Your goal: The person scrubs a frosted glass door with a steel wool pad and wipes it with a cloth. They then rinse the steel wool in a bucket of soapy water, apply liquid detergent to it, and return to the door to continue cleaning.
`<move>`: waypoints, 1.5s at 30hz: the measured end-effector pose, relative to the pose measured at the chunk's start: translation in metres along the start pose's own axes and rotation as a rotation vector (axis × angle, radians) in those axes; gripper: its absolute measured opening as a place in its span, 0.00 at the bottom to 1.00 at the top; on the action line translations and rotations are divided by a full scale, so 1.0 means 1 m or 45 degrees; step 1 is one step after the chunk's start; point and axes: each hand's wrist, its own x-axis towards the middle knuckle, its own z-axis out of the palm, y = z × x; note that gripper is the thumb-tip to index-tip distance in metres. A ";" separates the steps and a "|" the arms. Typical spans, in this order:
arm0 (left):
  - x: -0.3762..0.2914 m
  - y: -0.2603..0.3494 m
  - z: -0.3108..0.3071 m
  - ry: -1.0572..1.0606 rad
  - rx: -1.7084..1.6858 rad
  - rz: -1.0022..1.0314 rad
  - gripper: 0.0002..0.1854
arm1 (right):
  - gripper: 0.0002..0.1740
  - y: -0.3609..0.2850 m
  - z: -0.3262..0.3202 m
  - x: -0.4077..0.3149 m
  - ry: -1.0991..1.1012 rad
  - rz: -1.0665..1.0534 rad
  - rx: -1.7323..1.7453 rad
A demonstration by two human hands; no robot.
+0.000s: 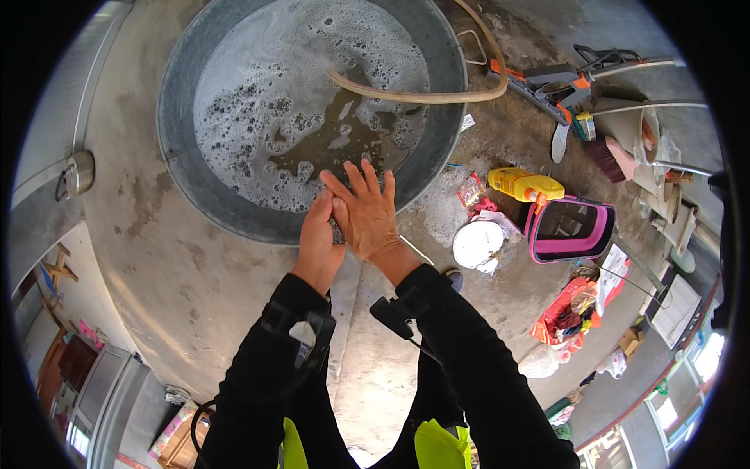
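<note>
My left hand [320, 241] is held over the near rim of a large round metal tub [246, 224]. Its fingers are closed around a small grey, textured thing [337, 231], mostly hidden, that looks like a scouring pad. My right hand [373, 218] lies against it with the fingers spread, palm down, touching the left hand near the thumbs. Murky water with white suds [275, 70] fills the tub. From the upper right, a beige hose [422, 97] bends over the rim, its end at the suds.
On the floor to the right are a yellow detergent bottle [524, 183], a pink-and-black bucket [573, 246], a round white lid-like item [477, 241] and a red plastic bag [562, 313]. Beyond lie a grey-and-orange mop head [545, 82] and a brush [615, 158]. A metal pot [79, 172] stands left.
</note>
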 end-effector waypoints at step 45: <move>-0.004 0.004 0.011 -0.122 0.365 -0.151 0.19 | 0.26 0.012 -0.037 -0.050 0.401 -0.125 0.757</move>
